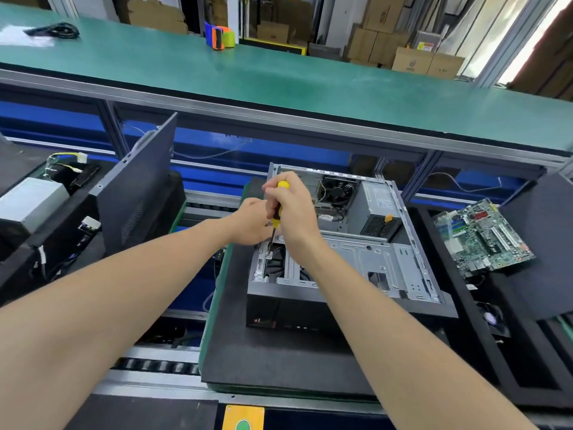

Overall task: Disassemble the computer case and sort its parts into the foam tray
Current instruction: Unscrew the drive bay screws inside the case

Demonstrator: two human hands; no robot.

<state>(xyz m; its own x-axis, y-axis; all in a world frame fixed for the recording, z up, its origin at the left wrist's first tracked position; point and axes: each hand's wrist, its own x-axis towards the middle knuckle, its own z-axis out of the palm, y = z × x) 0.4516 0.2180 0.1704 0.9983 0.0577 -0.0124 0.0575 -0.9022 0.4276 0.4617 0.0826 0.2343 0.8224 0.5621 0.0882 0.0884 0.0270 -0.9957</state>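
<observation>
An open computer case lies on its side on a black foam pad, showing a fan, a grey power supply and a metal drive cage. My right hand grips a yellow-and-black screwdriver held upright, its tip at a screw on the case's left frame. My left hand is beside the shaft, fingers hidden behind the right hand. A green motherboard lies in the black foam tray on the right.
A dark side panel leans upright at the left, next to another foam tray with a grey drive and cables. A green-topped shelf runs across above, carrying a tape dispenser. Conveyor rollers lie below.
</observation>
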